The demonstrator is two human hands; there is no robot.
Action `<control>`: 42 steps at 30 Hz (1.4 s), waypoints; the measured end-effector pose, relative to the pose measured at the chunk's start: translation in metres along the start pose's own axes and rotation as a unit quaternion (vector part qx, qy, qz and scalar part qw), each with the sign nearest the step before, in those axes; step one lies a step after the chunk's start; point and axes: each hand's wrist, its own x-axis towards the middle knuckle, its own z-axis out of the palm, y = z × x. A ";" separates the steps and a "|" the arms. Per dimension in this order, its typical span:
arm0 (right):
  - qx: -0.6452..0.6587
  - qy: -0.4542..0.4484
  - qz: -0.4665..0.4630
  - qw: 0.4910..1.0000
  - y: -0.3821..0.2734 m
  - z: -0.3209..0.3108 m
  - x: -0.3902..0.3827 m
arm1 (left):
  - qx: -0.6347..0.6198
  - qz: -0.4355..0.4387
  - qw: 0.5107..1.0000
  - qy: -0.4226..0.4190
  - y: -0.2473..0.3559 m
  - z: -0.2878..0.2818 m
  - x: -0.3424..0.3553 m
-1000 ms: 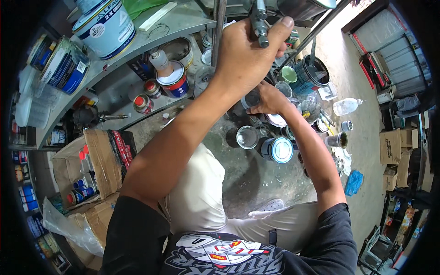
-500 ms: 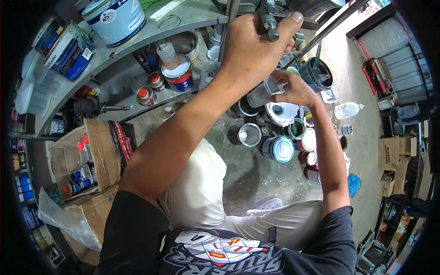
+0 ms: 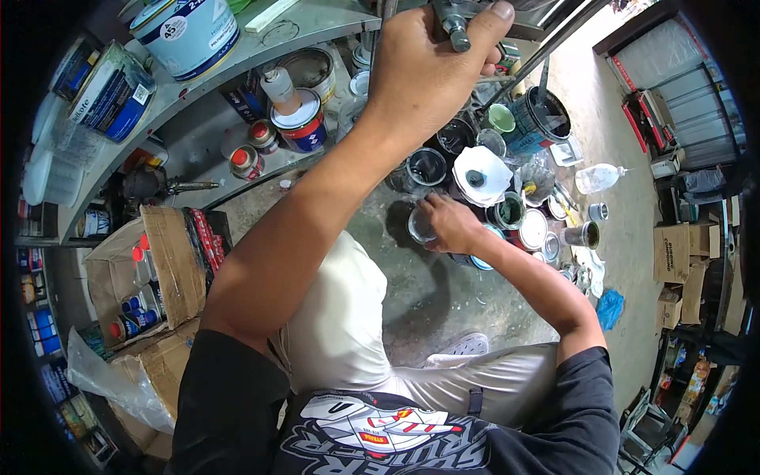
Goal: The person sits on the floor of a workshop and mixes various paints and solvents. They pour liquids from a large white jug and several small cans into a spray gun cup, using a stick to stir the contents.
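Observation:
My left hand (image 3: pixel 435 67) is raised at the top, its fingers wrapped round a metal tool that looks like a spray gun (image 3: pixel 453 28); only its end with a round fitting shows. Lower down, my right hand (image 3: pixel 451 224) is closed at the rim of a small round container (image 3: pixel 420 227) standing low over the floor. My fingers cover part of it. Just beyond are a dark open can (image 3: pixel 427 168) and a white paper-like cover (image 3: pixel 481 176) with a dark round spot. A blue-rimmed tin (image 3: pixel 480 261) is partly hidden under my right wrist.
Several paint cans and cups crowd the floor, including a large dark bucket (image 3: pixel 540 119) and a clear squeeze bottle (image 3: pixel 599 179). A curved grey shelf (image 3: pixel 261 59) with cans stands at left. Below it is an open cardboard box (image 3: pixel 176 261). Thin metal bars (image 3: pixel 546 51) rise near my left hand.
My right hand has come down and toward me, from a clear plastic cup near the can cluster to the small round container. My left hand has shifted slightly left with the spray gun.

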 end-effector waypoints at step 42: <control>-0.063 0.119 0.105 0.985 0.016 -0.025 0.062 | 0.013 -0.032 0.999 0.023 -0.023 -0.003 0.010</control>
